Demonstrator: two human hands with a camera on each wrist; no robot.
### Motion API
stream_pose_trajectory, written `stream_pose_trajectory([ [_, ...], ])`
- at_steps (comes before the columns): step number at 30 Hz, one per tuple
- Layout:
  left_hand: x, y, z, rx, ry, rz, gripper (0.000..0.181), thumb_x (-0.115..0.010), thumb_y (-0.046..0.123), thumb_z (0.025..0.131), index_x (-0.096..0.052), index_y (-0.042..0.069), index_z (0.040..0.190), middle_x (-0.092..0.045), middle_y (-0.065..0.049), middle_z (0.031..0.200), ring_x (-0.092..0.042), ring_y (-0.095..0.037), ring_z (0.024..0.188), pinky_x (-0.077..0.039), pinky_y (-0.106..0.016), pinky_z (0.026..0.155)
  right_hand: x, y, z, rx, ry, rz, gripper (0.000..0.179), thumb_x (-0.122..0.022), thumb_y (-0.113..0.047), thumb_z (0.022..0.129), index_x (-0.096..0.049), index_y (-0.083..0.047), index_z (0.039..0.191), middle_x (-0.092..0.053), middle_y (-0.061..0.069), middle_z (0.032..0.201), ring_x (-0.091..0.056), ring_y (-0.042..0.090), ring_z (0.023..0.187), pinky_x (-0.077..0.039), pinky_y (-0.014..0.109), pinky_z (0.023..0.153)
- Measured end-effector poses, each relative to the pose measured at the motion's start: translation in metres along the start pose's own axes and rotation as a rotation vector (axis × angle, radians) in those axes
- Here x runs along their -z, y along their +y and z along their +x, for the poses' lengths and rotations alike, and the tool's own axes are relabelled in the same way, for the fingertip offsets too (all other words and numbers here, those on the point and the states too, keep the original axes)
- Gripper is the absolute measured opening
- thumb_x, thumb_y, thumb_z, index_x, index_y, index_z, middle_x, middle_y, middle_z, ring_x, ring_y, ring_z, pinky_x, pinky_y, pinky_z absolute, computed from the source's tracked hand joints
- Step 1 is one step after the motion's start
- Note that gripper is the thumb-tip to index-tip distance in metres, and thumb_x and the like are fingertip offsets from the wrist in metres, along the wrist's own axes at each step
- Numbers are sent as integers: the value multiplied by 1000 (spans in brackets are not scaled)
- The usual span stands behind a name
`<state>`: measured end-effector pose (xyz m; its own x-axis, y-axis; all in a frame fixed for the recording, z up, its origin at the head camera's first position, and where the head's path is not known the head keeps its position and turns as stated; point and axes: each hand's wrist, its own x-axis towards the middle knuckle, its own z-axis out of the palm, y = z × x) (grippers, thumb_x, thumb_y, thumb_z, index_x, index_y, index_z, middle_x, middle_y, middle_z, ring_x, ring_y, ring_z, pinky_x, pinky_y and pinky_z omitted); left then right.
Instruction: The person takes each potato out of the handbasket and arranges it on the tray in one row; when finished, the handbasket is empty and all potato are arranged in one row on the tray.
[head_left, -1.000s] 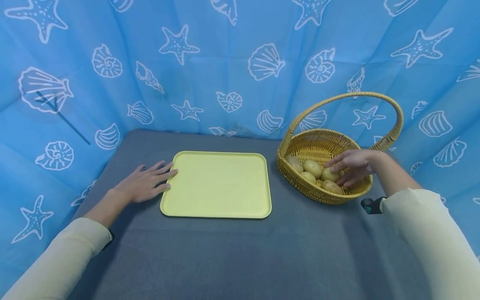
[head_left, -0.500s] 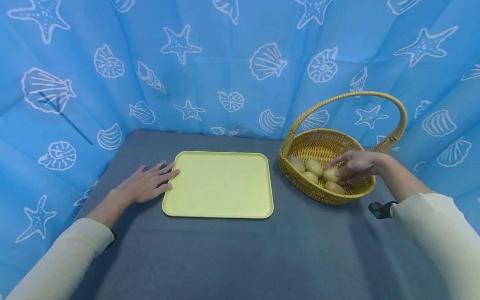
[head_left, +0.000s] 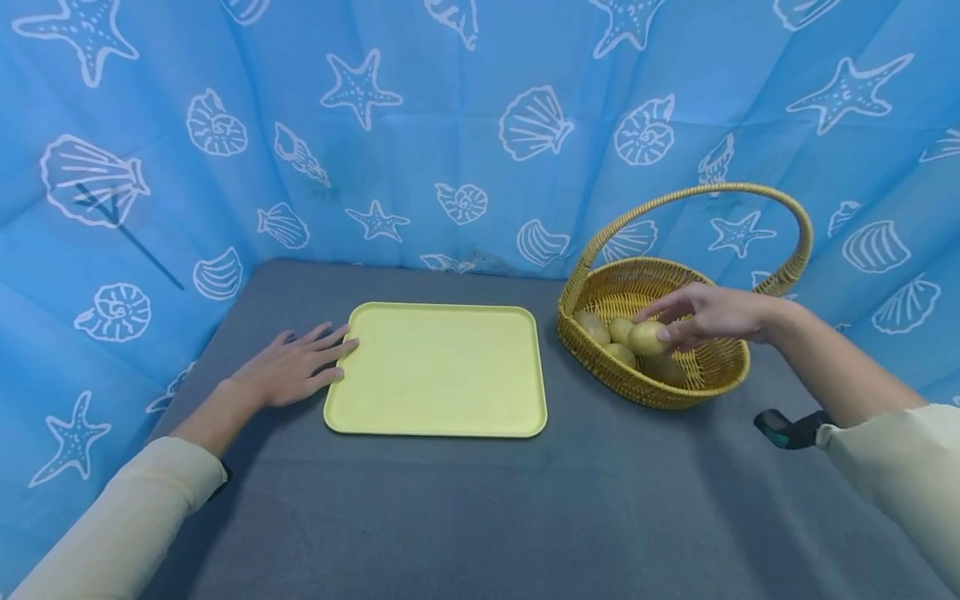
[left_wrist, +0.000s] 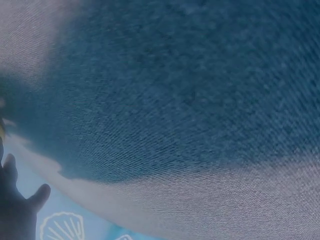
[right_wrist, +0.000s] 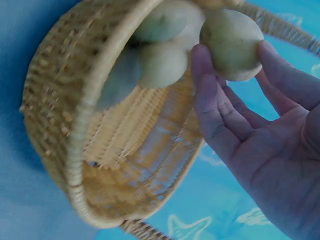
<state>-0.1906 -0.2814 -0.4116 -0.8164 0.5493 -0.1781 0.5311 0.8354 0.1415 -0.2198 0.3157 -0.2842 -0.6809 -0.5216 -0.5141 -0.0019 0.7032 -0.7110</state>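
Note:
A pale yellow, rounded potato [head_left: 647,338] is pinched between the thumb and fingers of my right hand [head_left: 697,315], over the wicker basket [head_left: 637,390]. The right wrist view shows the same potato [right_wrist: 232,46] at the fingertips, above the basket's rim. Several more potatoes [head_left: 619,353] lie in the left and front part of the basket. My left hand [head_left: 292,367] is spread, its fingertips at the left rim of the yellow tray [head_left: 435,371]. Only a dark part of the left hand [left_wrist: 17,205] shows in the left wrist view.
The basket's tall handle [head_left: 693,190] arches over its opening. A grey cloth covers the table [head_left: 465,508]. Behind it hangs a blue curtain [head_left: 420,150] with white shells and starfish.
My right hand has taken hold of one potato and lifted it from the others, slightly up and to the left. The left hand stays at the tray's rim.

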Motion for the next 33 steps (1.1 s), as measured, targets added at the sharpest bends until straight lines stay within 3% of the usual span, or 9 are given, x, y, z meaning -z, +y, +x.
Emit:
stream_pose_trajectory([
  [5,1,1,-1,2,4,-3,61,-41,47,106,-30,18,159,-23,-11,164,-18,-41,149,-16,-74,108,-14,-22,-3,123,7,-42,50,-61,-12,99,-47,6,144,-60,19,118,-64,32,106,-53,44,92],
  [12,2,4,-2,0,-4,-9,61,-41,47,106,-29,17,159,-23,-12,164,-17,-41,149,-16,-74,109,-50,-49,12,237,20,-98,44,-63,-16,100,-55,-2,141,-64,14,117,-63,31,101,-54,43,87],
  [20,0,2,0,10,10,-4,62,-41,49,106,-30,19,159,-23,-11,164,-18,-41,149,-15,-73,108,-102,-71,53,352,16,-68,41,-64,-12,98,-58,-1,138,-62,15,130,-62,25,109,-52,39,89],
  [24,-1,1,-1,8,10,-9,62,-41,48,106,-30,18,158,-23,-11,164,-18,-41,149,-15,-74,108,-126,-82,79,415,-26,-43,41,-63,-8,98,-56,4,137,-65,18,126,-69,22,98,-55,37,86],
  [29,-1,1,-1,7,4,-9,61,-40,48,106,-29,19,159,-22,-11,164,-18,-41,149,-16,-74,108,-155,-96,108,415,-71,0,40,-62,-5,98,-56,6,136,-69,16,113,-69,23,88,-56,37,80],
  [33,-1,1,0,6,7,-4,61,-40,49,106,-29,19,159,-22,-10,164,-18,-41,149,-16,-74,108,-177,-106,127,421,-85,26,38,-62,-2,98,-57,6,135,-63,19,123,-69,21,92,-55,31,79],
])
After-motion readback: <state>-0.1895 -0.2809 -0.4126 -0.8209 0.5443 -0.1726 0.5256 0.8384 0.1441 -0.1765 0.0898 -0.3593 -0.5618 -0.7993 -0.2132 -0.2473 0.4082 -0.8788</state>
